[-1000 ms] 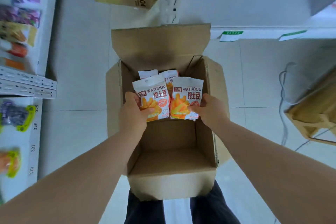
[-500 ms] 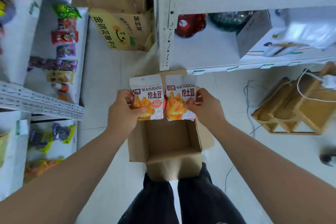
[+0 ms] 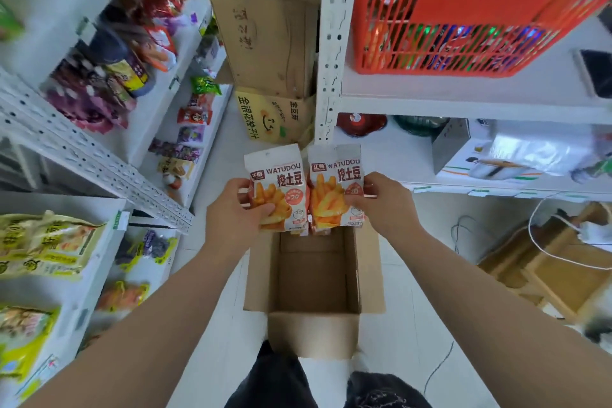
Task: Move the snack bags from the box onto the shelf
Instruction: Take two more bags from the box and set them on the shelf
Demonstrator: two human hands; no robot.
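Nearest, at 6 o'clock, the person's dark trousers [image 3: 281, 384] are cut off by the bottom edge, and just beyond them stands the open cardboard box [image 3: 314, 334] on the pale floor, its near flap folded outward. Both forearms reach forward over it. The left hand [image 3: 231, 209] grips the left snack bag [image 3: 278, 182] by its lower left side, thumb curled across the front; the right hand [image 3: 387, 205] pinches the right snack bag [image 3: 336, 182] at its lower right side. The two bags stand upright, side by side with their inner edges touching, held in the air above the far end of the box and clear of its rim. They hide that far end, and edges of more packets peek out beneath them, though how many each hand carries cannot be told. At 9 o'clock the left shelf [image 3: 82, 149] runs away from the viewer, its goods smeared by motion blur and hard to read. At 3 o'clock a white cable [image 3: 543, 242] loops over a wooden frame [image 3: 546, 275]. Bare floor lies on both sides of the box. At 2 o'clock the right shelf [image 3: 463, 103] carries a red basket [image 3: 463, 10], cut off at the top edge. At 12 o'clock stacked cartons [image 3: 271, 43] fill the corner between the two shelves.
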